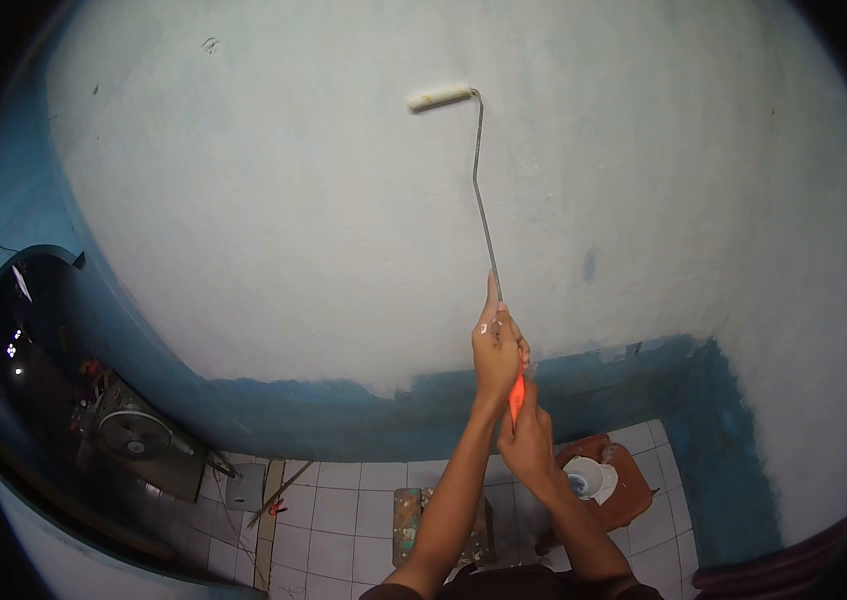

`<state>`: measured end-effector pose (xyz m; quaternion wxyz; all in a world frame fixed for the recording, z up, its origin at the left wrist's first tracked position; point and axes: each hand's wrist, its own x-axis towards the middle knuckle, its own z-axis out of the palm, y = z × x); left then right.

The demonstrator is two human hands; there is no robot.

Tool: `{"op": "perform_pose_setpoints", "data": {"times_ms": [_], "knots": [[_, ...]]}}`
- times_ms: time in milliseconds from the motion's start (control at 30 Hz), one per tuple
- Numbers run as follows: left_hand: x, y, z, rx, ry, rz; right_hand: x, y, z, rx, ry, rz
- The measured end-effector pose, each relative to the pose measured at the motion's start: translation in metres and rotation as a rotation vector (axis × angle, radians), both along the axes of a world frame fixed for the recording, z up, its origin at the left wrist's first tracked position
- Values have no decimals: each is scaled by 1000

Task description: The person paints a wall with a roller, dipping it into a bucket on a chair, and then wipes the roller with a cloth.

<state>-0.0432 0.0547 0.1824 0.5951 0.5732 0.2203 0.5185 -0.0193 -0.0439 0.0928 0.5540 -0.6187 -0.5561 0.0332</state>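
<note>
A paint roller (441,98) with a whitish sleeve is against or close to the pale painted wall (324,220). Its long bent metal rod (481,190) runs down to an orange handle (517,398). My left hand (495,350) wraps the upper handle, one finger stretched along the rod and pale paint specks on the skin. Lower down, my right hand (530,436) is closed around the handle's bottom end.
Blue paint (344,415) covers the wall's lower band. On the tiled floor (336,510) stand a paint-stained stool or board (408,520) and a brown chair or stool (632,492) bearing a white bucket (584,470). A fan (134,432) stands left, by an arched dark opening.
</note>
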Motion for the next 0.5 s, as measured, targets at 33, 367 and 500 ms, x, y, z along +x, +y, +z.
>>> {"op": "perform_pose_setpoints", "data": {"times_ms": [33,367,500], "knots": [[-3,1,-1,1,11,-3,-3,2,-6,-28,29,19],[-29,-22,-125,-67,138,51,-38,-31,-121,-180,79,16],[-34,-28,-115,-130,143,55,-43,-38,-98,-180,97,11]]}}
